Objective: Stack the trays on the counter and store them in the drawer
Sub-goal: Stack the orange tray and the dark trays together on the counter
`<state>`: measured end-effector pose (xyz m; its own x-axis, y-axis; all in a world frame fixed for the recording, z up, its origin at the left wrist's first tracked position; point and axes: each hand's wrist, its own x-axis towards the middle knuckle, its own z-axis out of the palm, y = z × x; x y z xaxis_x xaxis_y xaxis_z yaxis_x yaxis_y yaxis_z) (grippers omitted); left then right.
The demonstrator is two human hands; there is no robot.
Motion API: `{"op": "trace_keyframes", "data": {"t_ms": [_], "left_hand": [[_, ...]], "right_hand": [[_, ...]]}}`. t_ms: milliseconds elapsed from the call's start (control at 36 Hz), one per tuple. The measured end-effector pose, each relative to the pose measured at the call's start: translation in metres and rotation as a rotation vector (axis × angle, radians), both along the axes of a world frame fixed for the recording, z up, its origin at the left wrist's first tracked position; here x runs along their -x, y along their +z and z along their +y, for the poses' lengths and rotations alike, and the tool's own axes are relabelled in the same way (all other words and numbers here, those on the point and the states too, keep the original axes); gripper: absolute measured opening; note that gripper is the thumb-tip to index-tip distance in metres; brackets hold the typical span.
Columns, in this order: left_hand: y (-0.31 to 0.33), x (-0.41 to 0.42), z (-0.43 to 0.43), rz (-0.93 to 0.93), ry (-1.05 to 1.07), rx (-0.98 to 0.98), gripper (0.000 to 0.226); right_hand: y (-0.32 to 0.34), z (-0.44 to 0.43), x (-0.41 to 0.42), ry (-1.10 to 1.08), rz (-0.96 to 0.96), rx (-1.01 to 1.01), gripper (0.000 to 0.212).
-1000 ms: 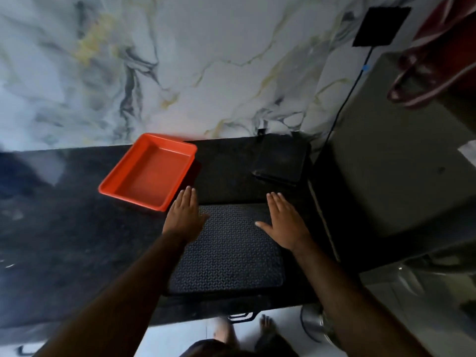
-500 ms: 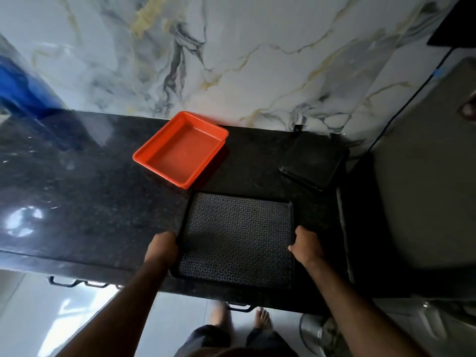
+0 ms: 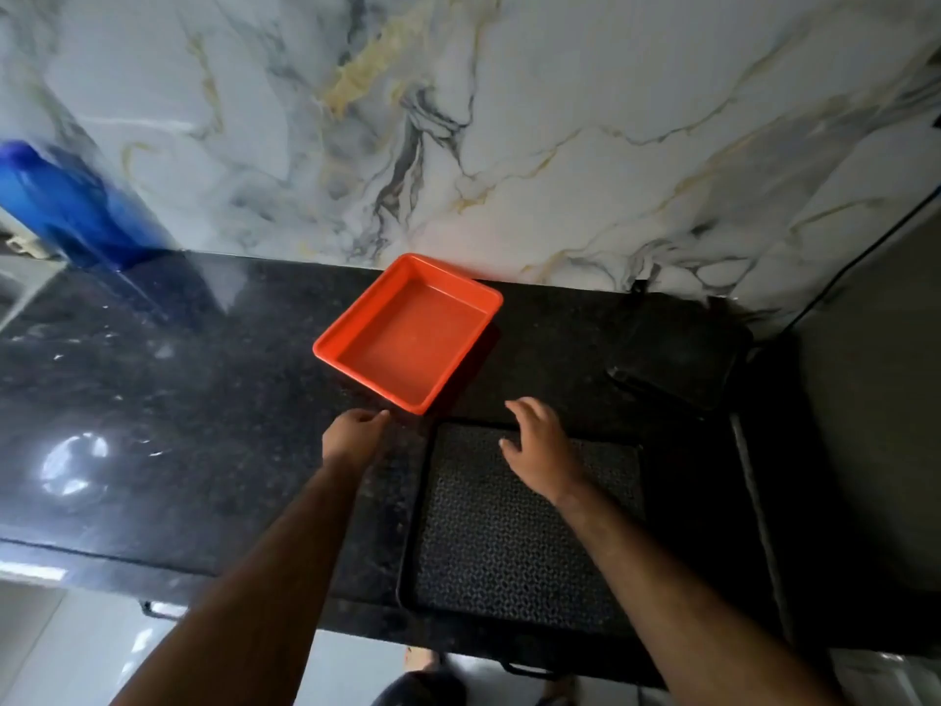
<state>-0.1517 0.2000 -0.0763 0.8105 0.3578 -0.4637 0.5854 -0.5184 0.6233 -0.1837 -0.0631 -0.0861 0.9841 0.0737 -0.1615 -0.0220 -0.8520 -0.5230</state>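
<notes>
both hands are reaching empty — left hand (image 3: 356, 433) nearing the orange tray (image 3: 407, 333) (likely light, stiff plastic, best gripped by its rim), right hand (image 3: 542, 448) hovering open over the black tray (image 3: 514, 552).

Blue bottle (image 3: 61, 206) (blurred) far left; marble wall (image 3: 509, 119) behind.

I get a dim frame. The dark surface (image 3: 153, 400) throws 1 bright glare patch at its left and swallows detail on the right. The blue object (image 3: 61, 206) at the left edge is smeared with blur, and wide-angle distortion bends the surface's front edge.
</notes>
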Motion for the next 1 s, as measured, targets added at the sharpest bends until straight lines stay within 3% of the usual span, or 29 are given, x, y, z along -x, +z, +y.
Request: {"op": "trace_keyframes", "data": {"t_ms": [83,167,250,306,361,444,583,806,889,944,1000], "left_hand": [[-0.006,-0.028,0.003,0.022,0.068,0.164,0.036],[-0.018,-0.052,0.004,0.043,0.180,0.343,0.039],[-0.023,-0.060,0.003,0.027,0.253,0.399,0.031],[-0.023,-0.059,0.003,0.024,0.254,0.339,0.020],[-0.027,-0.060,0.005,0.028,0.264,0.341,0.017],[-0.035,-0.066,0.009,0.015,0.327,0.466,0.033],[-0.022,-0.062,0.004,-0.040,0.331,0.545,0.036],[0.015,-0.021,-0.007,-0.095,0.024,0.313,0.021],[0.013,-0.007,-0.011,-0.077,-0.101,0.291,0.017],[0.010,0.003,-0.016,-0.049,-0.199,0.271,0.014],[0.009,0.016,-0.021,-0.014,-0.303,0.226,0.016]], "right_hand": [[0.002,0.060,-0.026,-0.085,0.065,-0.197,0.067],[-0.001,0.103,-0.052,-0.353,0.292,-0.534,0.075],[-0.008,0.123,-0.070,-0.571,0.394,-0.878,0.056],[-0.004,0.127,-0.072,-0.617,0.418,-0.977,0.029],[0.000,0.125,-0.073,-0.658,0.461,-1.071,0.031],[0.004,0.117,-0.070,-0.698,0.480,-1.181,0.030],[0.000,0.083,-0.056,-0.737,0.411,-1.369,0.031],[0.019,-0.021,-0.013,-1.036,0.150,-1.289,0.025],[0.028,-0.062,0.015,-1.150,0.061,-1.158,0.015],[0.031,-0.083,0.037,-1.137,0.064,-1.022,0.003],[0.033,-0.099,0.057,-1.041,0.127,-0.957,0.004]]}}
